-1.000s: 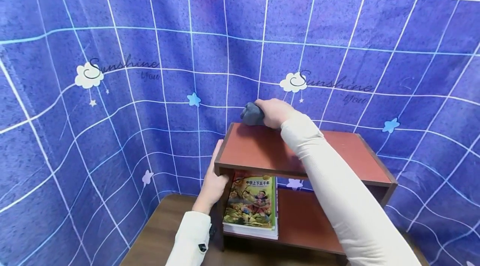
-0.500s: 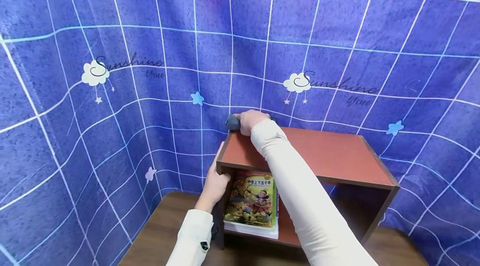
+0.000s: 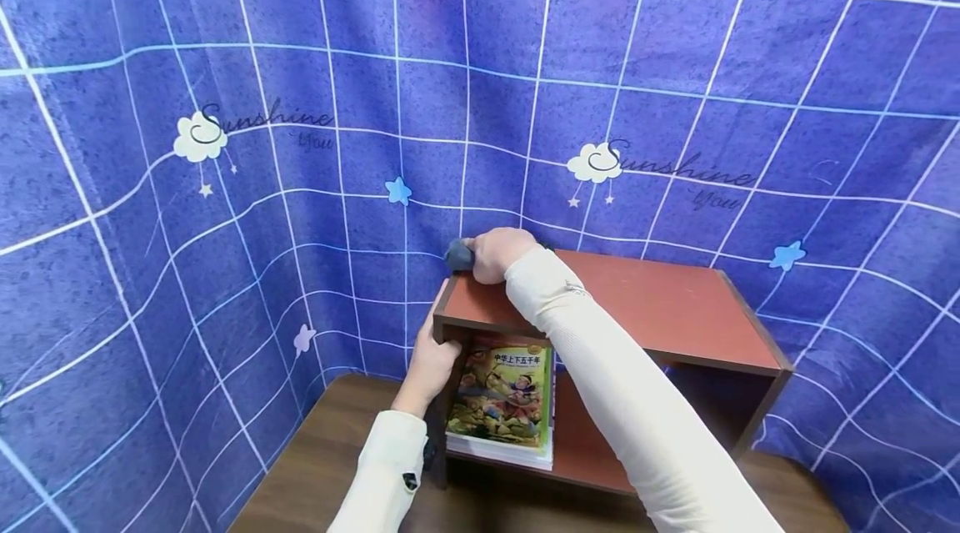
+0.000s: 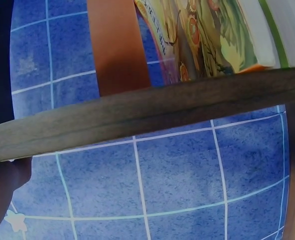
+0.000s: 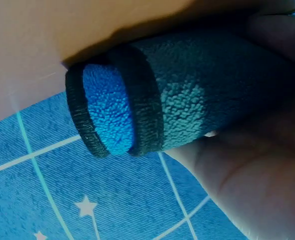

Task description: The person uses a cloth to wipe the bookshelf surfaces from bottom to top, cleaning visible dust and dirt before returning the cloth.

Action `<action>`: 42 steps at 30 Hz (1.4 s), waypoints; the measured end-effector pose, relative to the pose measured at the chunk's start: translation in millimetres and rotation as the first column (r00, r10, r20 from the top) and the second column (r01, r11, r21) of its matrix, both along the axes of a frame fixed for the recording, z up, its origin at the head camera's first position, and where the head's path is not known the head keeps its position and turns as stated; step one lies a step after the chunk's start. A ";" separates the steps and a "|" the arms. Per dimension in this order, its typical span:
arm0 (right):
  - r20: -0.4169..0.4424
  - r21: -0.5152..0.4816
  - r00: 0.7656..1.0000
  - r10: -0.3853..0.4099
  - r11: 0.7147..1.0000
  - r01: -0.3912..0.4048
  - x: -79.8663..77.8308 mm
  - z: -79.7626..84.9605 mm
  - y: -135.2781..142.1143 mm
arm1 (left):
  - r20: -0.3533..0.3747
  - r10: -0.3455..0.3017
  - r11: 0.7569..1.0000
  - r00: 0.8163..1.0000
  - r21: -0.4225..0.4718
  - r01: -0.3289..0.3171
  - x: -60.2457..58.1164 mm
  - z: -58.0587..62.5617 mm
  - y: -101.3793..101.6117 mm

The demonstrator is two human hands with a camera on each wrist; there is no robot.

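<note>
A bunched dark grey-blue cloth [image 3: 460,256] is in my right hand [image 3: 501,254], at the far left corner of a small shelf's [image 3: 645,295] red-brown top. In the right wrist view, the fuzzy cloth [image 5: 182,107] shows dark edging and a bright blue strip, folded in the right hand [image 5: 257,175] against the board. My left hand [image 3: 431,362] grips the shelf's left side panel, fingers along its outer face and thumb at the front edge. Part of the left hand [image 4: 5,182] shows beside the panel's dark edge [image 4: 137,117] in the left wrist view.
A stack of books [image 3: 501,404] with a colourful yellow-green cover stands inside the shelf on the left. Under the shelf is a brown wooden tabletop [image 3: 330,424]. A blue curtain [image 3: 360,141] with white grid lines hangs close behind and to the left.
My right hand has moved left with the cloth, from the middle-left of the shelf top to its far left corner, then slightly nearer. The left hand keeps its hold on the side panel.
</note>
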State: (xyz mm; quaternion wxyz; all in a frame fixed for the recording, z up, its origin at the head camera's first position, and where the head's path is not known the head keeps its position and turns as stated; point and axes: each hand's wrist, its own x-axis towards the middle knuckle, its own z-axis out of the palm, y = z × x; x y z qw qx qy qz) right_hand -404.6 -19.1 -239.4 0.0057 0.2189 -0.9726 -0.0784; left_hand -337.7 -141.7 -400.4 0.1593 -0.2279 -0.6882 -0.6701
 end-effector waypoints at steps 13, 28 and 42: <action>-0.098 0.108 0.990 0.105 0.990 -0.094 39.2 -6.6 -9.4 | -0.061 0.106 0.994 0.992 0.000 -0.106 -19.1 -29.6 -7.3; -0.158 0.135 0.976 0.151 0.982 -0.130 85.7 -7.9 -3.9 | -0.001 0.229 0.966 0.973 -0.126 -0.228 -18.4 -23.9 1.1; -0.271 0.152 0.924 0.272 0.959 -0.237 118.1 -15.1 2.0 | 0.020 0.176 0.984 0.984 -0.024 -0.175 9.1 1.0 6.5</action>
